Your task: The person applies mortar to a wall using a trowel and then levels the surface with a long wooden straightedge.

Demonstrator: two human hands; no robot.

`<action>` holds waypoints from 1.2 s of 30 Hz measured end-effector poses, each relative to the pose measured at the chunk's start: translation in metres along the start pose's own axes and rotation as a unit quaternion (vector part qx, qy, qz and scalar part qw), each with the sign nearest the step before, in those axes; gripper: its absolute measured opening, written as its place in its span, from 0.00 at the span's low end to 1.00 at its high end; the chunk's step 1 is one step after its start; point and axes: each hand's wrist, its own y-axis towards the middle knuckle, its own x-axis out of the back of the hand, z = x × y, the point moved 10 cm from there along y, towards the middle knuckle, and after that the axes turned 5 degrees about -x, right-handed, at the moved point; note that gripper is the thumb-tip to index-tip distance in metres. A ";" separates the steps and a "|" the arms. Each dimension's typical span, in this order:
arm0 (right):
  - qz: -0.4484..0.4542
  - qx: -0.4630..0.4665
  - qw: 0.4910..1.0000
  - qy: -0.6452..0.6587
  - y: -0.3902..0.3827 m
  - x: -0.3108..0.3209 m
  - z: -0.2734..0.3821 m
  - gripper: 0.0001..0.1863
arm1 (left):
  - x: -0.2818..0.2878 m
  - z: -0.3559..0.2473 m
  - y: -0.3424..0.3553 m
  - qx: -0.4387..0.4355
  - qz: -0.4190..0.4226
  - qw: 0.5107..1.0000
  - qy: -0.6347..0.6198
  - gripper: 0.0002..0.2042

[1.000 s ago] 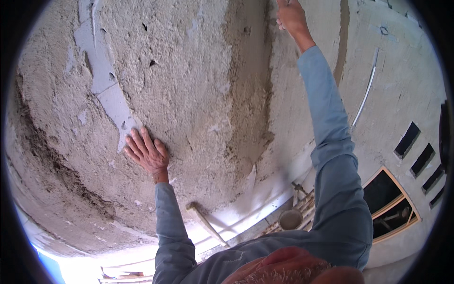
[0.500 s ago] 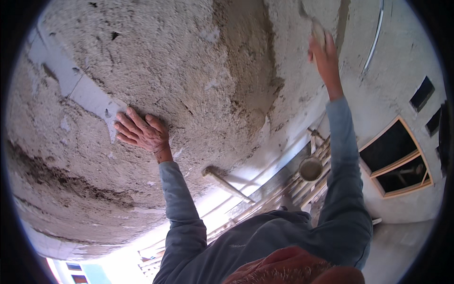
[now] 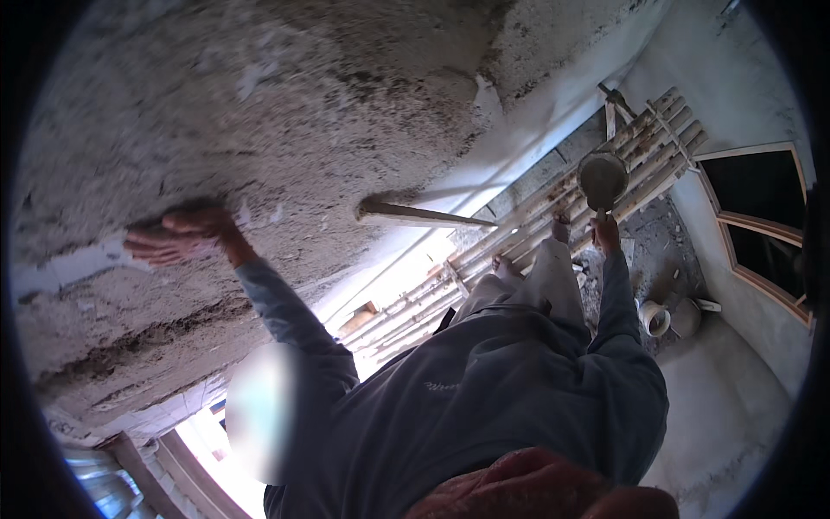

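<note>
My left hand (image 3: 177, 235) lies flat with its fingers stretched out against the rough, partly plastered wall (image 3: 303, 112). My right hand (image 3: 605, 235) is down by the bucket of grey mortar (image 3: 603, 177), wrapped round the handle of a trowel (image 3: 601, 214). The trowel's blade cannot be told apart from the mortar at the bucket's near rim. The bucket stands on a platform of wooden poles (image 3: 536, 212) beyond my feet.
A wooden bar (image 3: 424, 214) sticks out from the wall between my arms. Below the platform at the right lie a pale container (image 3: 654, 318) and rubble (image 3: 670, 259). A wood-framed window opening (image 3: 756, 221) is in the right wall.
My right hand has come down from high on the wall to the bucket with the trowel. My left hand stays on the wall, and the view has tilted down toward the platform.
</note>
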 end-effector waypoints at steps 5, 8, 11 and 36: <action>0.027 -0.045 0.998 -0.024 0.100 0.040 -0.029 0.12 | -0.002 -0.030 -0.001 -0.033 -0.011 0.999 0.011 0.40; 0.033 -0.104 0.994 -0.033 0.160 0.065 -0.046 0.12 | -0.004 -0.036 -0.005 -0.060 -0.003 0.998 0.011 0.39; 0.028 -0.155 0.985 -0.068 0.183 0.062 -0.034 0.11 | -0.001 -0.045 -0.006 -0.090 -0.008 0.996 0.004 0.38; 0.078 -0.150 0.950 -0.262 0.018 0.001 -0.069 0.32 | -0.009 0.011 -0.023 -0.212 0.003 0.977 -0.005 0.29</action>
